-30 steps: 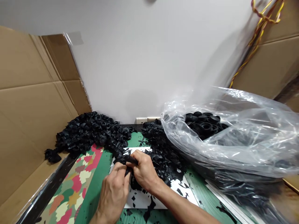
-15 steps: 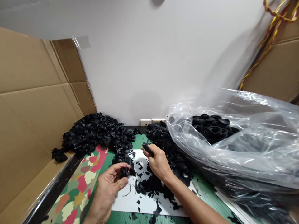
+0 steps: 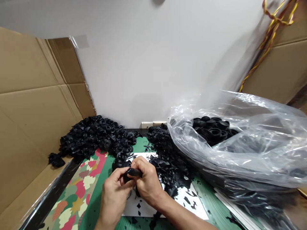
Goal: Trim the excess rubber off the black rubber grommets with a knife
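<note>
My left hand [image 3: 114, 195] is closed round a ribbed black rubber bellows [image 3: 127, 177], mostly hidden by the fingers. Against it, my right hand [image 3: 148, 182] grips a dark elongated piece [image 3: 135, 172]; whether it is a tool handle or rubber I cannot tell. Both hands meet over a white sheet [image 3: 134, 207] strewn with black rubber scraps. Just beyond the left fingers lie more ribbed black rubber parts [image 3: 120, 159], at the near end of a large heap [image 3: 96, 135].
A clear plastic bag [image 3: 254, 156] holding black rubber parts [image 3: 213, 127] stands on the right. Black scraps [image 3: 170, 159] are piled beside it. A cardboard wall [image 3: 35, 121] rises at left, next to a camouflage-patterned strip [image 3: 76, 198] on the green table [image 3: 141, 143].
My right hand has come left and down from over the scraps, bringing its dark piece against the bellows in my left hand. The view has shifted slightly.
</note>
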Demonstrator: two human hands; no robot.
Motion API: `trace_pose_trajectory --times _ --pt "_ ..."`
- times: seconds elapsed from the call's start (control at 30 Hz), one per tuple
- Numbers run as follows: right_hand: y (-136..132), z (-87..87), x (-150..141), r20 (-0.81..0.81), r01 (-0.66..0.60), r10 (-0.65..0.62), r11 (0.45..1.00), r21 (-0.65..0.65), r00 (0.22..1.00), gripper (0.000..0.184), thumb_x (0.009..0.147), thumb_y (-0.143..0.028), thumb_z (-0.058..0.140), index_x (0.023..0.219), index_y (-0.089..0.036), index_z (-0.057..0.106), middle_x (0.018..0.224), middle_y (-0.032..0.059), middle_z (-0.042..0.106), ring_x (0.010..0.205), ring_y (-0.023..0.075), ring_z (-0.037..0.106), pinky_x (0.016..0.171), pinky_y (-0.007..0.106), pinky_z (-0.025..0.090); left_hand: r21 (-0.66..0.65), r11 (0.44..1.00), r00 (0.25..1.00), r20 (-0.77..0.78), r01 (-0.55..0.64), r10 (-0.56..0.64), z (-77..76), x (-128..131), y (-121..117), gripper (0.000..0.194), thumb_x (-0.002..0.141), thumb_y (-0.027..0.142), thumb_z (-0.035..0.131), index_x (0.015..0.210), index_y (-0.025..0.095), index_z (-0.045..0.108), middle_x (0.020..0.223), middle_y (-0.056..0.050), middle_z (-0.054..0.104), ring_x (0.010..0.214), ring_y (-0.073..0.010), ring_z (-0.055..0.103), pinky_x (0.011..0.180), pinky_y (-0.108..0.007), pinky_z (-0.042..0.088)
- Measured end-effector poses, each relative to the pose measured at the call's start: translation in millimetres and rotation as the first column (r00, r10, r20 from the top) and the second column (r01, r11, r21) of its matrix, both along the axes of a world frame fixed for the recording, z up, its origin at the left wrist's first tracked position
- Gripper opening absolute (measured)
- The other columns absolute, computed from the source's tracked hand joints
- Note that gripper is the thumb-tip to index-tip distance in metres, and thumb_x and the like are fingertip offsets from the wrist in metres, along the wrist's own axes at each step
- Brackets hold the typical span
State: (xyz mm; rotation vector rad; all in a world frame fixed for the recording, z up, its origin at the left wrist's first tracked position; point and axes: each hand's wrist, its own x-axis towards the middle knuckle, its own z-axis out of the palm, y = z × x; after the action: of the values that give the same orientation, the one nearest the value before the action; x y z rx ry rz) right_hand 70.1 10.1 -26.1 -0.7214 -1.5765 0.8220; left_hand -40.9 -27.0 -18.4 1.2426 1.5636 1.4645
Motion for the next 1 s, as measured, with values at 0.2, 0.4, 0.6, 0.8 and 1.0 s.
trace_pose_trajectory --times 0.2,0.4,0.6,0.8,1.0 --pt "31.3 -11.5 11.8 0.100 0.359 -0.346 0.920 -0.160 0.933 0.013 0.073 -0.023 0.044 0.060 -0.022 0.042 0.056 -0.0012 0.049 0.055 0.0157 0.046 0.053 0.026 0.036 0.185 0.983 0.972 -0.234 0.008 0.036 -4.3 10.7 -14.2 0.008 0.059 0.019 0.072 0.068 0.021 0.071 0.075 -0.004 0.070 0.071 -0.0207 0.064 0.067 -0.027 0.051" --pt "60.7 -11.2 51.7 0.155 0.403 -0.375 0.888 -0.224 0.914 0.025 0.077 -0.036 0.046 0.056 -0.022 0.046 0.053 -0.0003 0.049 0.052 0.0170 0.046 0.052 0.028 0.035 -0.095 0.995 0.984 0.180 0.010 0.007 8.7 -0.2 -7.5 0.042 0.048 0.022 0.080 0.088 0.016 0.070 0.071 -0.005 0.071 0.064 -0.0196 0.063 0.054 -0.026 0.051" --pt "49.1 3.6 55.3 0.081 0.264 -0.252 0.937 -0.227 0.964 0.024 0.077 -0.036 0.050 0.079 -0.017 0.065 0.078 0.0058 0.064 0.073 0.0212 0.056 0.067 0.031 0.042 -0.112 0.990 0.900 0.436 0.086 -0.028 8.9 -8.5 -3.7 0.045 0.051 0.023 0.084 0.092 0.013 0.068 0.077 -0.006 0.071 0.061 -0.0144 0.061 0.055 -0.023 0.051" --pt "27.3 26.9 46.9 -0.166 -0.040 -0.043 0.883 -0.468 0.985 0.022 0.071 -0.037 0.062 0.067 -0.016 0.062 0.058 -0.0010 0.052 0.053 0.0126 0.043 0.051 0.026 0.035 -0.053 0.970 0.815 0.554 0.239 -0.171 13.6 -10.2 -1.6 0.038 0.064 0.022 0.079 0.099 0.016 0.068 0.076 -0.006 0.070 0.059 -0.0121 0.060 0.056 -0.020 0.050" --pt "3.9 34.8 34.6 -0.071 -0.175 0.160 0.905 -0.389 0.985 0.010 0.072 -0.020 0.059 0.068 -0.016 0.066 0.069 0.0022 0.058 0.066 0.0162 0.053 0.063 0.028 0.042 -0.031 0.982 0.858 0.492 0.188 -0.148 17.4 2.2 6.9 0.039 0.059 0.024 0.081 0.096 0.016 0.072 0.091 -0.010 0.071 0.071 -0.0175 0.062 0.056 -0.023 0.051"
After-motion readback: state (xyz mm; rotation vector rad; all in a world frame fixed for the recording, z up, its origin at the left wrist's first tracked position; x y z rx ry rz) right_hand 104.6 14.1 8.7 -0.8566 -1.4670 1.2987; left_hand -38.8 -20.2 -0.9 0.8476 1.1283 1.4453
